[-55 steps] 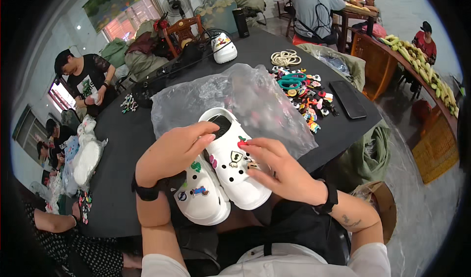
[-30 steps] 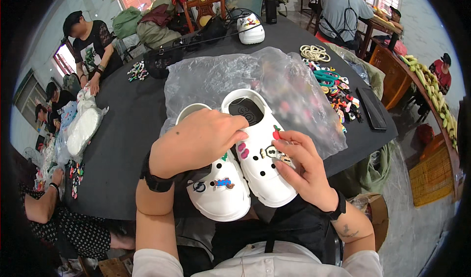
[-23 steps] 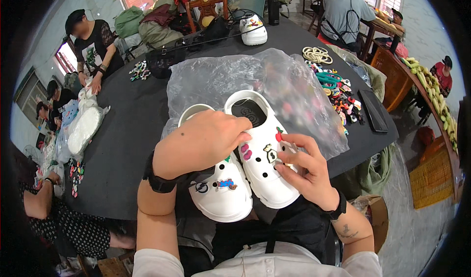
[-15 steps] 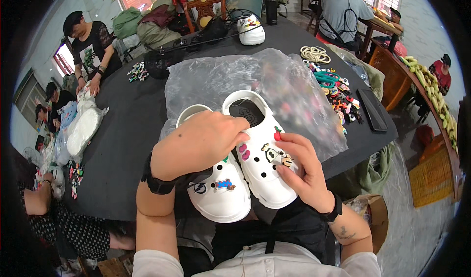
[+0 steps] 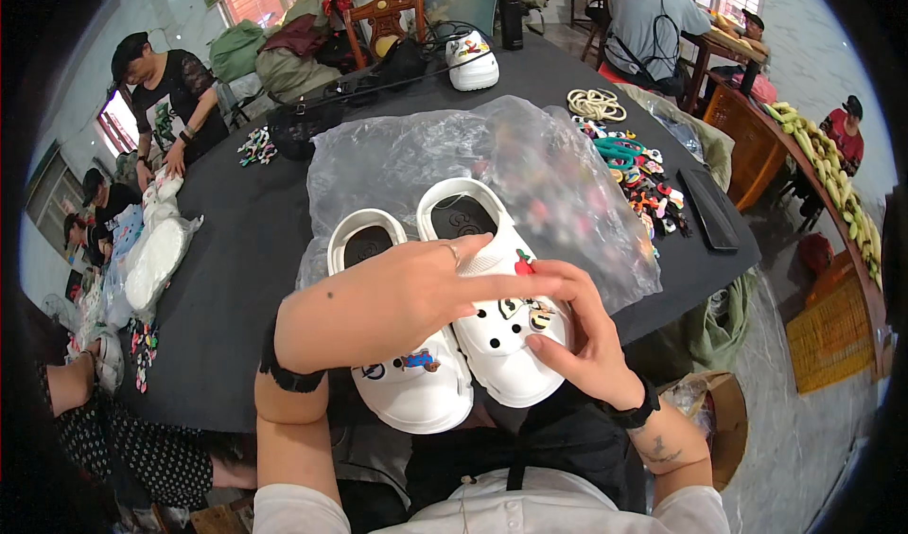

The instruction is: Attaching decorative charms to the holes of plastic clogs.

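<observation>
**Two hands working on a pair of white clogs**

Beyond the hands, a clear plastic bag (image 5: 492, 160) is lying on the black table (image 5: 236, 250). Left hand (image 5: 397, 297), fingers extended, is pressing across both white clogs (image 5: 478, 335). Right hand (image 5: 582, 345) is cupping the right clog's toe, thumb beside a small charm (image 5: 541, 318).

1. Two white clogs (image 5: 473, 288) lay side by side under the person's hands, and a third white clog (image 5: 471, 59) stood at the far side of the table (image 5: 236, 250).
2. Two hands worked on the pair: the left hand (image 5: 397, 293) and the right hand (image 5: 577, 345).
3. One clear plastic bag (image 5: 426, 156) lay under the pair.
4. One heap of small coloured charms (image 5: 638, 170) sat to the right, too many to count.
5. One dark flat phone (image 5: 709, 208) lay beside them.
6. One wooden chair (image 5: 383, 18) stood beyond the table.
</observation>
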A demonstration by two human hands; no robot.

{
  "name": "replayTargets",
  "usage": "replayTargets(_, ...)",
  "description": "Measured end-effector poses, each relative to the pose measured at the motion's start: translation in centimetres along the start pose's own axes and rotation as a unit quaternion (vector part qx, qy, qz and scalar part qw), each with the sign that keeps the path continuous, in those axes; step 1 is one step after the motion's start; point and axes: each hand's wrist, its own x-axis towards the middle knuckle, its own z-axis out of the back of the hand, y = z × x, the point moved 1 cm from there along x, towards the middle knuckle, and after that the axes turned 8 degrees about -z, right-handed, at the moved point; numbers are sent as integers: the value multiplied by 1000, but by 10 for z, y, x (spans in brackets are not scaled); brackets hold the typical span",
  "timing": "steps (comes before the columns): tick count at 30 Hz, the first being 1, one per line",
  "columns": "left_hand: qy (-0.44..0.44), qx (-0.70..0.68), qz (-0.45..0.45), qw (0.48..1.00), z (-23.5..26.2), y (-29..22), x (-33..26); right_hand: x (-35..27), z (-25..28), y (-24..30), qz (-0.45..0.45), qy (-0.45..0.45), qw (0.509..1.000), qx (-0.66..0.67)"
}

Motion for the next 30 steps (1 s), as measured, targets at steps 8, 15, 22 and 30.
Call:
replayTargets(8, 23, 99, -44, 994, -12, -1, -2, -2, 15, 8, -6, 72, 996, -53)
replayTargets(15, -23, 82, -56, 995, -14, -4, -2, 1, 19, 15, -41, 79, 993, -73)
replayTargets(22, 26, 97, -65, 993, -8, -1, 0, 5, 17, 17, 13, 90, 987, -133)
replayTargets(30, -24, 12, 14, 1000, -3, -6, 0, 8, 21, 23, 37, 77, 973, -217)
